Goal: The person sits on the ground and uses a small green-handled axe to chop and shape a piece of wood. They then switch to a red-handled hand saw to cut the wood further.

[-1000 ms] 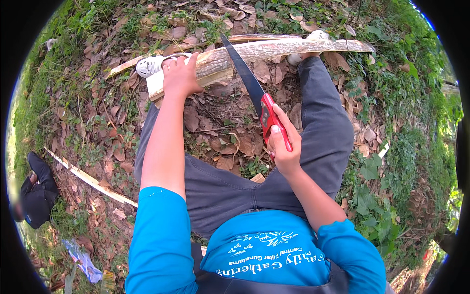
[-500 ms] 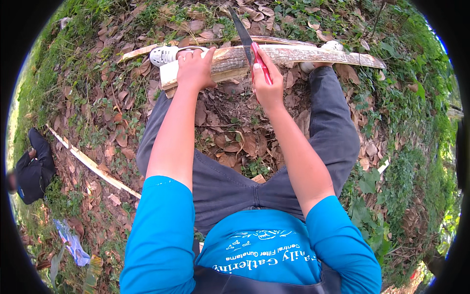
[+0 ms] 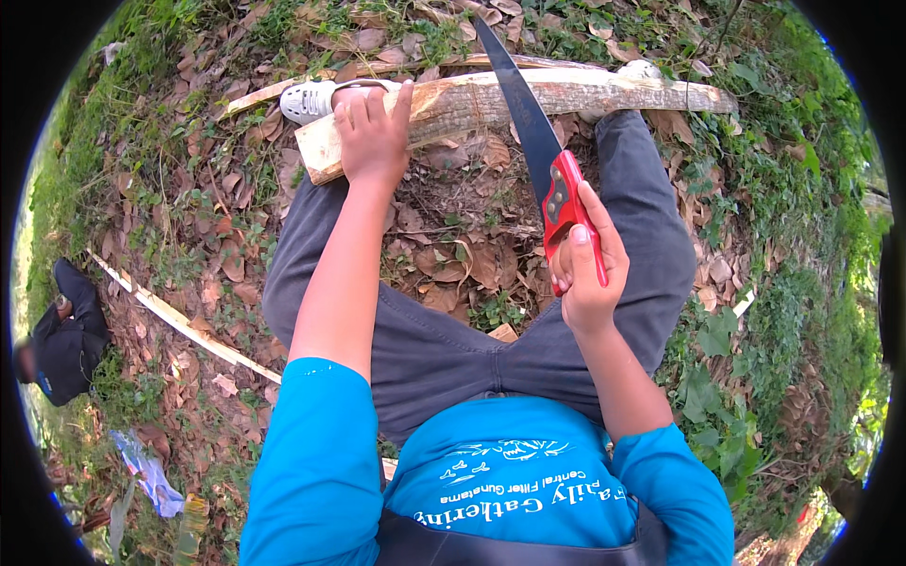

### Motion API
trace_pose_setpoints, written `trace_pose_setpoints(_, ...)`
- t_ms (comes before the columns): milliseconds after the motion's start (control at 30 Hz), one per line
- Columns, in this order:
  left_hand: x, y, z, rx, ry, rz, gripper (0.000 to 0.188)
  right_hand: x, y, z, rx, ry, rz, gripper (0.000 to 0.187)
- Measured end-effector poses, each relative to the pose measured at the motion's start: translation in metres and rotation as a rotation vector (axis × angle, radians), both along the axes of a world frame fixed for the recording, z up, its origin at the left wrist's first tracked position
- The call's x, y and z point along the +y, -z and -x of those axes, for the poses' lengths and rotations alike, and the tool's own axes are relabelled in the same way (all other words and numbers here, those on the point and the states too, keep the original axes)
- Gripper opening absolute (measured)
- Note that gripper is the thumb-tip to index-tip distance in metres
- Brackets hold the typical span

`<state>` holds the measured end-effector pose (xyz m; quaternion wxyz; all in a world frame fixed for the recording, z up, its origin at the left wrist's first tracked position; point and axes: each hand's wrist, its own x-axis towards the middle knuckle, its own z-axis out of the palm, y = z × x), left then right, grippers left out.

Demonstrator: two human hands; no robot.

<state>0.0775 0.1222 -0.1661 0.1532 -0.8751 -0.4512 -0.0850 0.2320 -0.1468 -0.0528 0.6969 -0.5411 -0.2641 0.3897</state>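
A long split piece of wood (image 3: pixel 444 111) with bark on its outer face lies crosswise in front of me, over my feet. My left hand (image 3: pixel 373 141) is closed over it near its pale, squared left end. In my right hand (image 3: pixel 593 269) is a hand saw (image 3: pixel 528 118) with a red handle and a dark blade. The fingers wrap round the handle, the forefinger stretched along it. Its blade points up and away, passing over the wood in this view; whether it touches the wood I cannot tell.
Another thin length of wood (image 3: pixel 255 102) lies just beyond. A white clog (image 3: pixel 307 102) shows at the wood's left end. To the left are a long pale strip (image 3: pixel 179 316), a crumpled plastic wrapper (image 3: pixel 156 481) and a person in dark clothes (image 3: pixel 75 325). Dry leaves and plants cover the ground.
My right hand has drawn the saw back toward me and to the right, so more of the blade shows. The wood's left end has tipped slightly, with my left hand still on it.
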Motion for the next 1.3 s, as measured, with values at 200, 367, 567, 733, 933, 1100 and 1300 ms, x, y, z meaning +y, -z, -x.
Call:
trace_pose_setpoints(200, 0.0, -0.001, -0.003, -0.031, 0.037, 0.024, 0.086, 0.06, 0.017, -0.02, -0.011, -0.029, -0.002, 0.042)
trace_pose_setpoints(367, 0.002, -0.003, -0.003, -0.024, 0.031, 0.05, 0.091, 0.085, 0.036, -0.017, -0.085, -0.042, 0.011, 0.04)
trace_pose_setpoints(567, 0.002, -0.006, -0.005, -0.016, 0.008, 0.091, 0.099, 0.086, 0.042, -0.017, -0.118, -0.044, 0.019, 0.039)
trace_pose_setpoints(733, 0.001, -0.008, -0.006, 0.001, 0.003, 0.099, 0.101, 0.084, 0.046, -0.017, -0.129, -0.028, 0.006, 0.039)
trace_pose_setpoints(933, 0.002, -0.011, -0.008, 0.037, -0.011, 0.128, 0.106, 0.084, 0.042, -0.017, -0.164, -0.006, -0.003, 0.038)
trace_pose_setpoints(1100, 0.002, -0.014, -0.01, 0.063, -0.039, 0.185, 0.109, 0.087, 0.042, -0.021, -0.229, -0.032, -0.009, 0.038)
trace_pose_setpoints(1300, 0.001, -0.019, -0.01, 0.072, -0.028, 0.208, 0.111, 0.093, 0.028, -0.035, -0.265, -0.091, 0.02, 0.038)
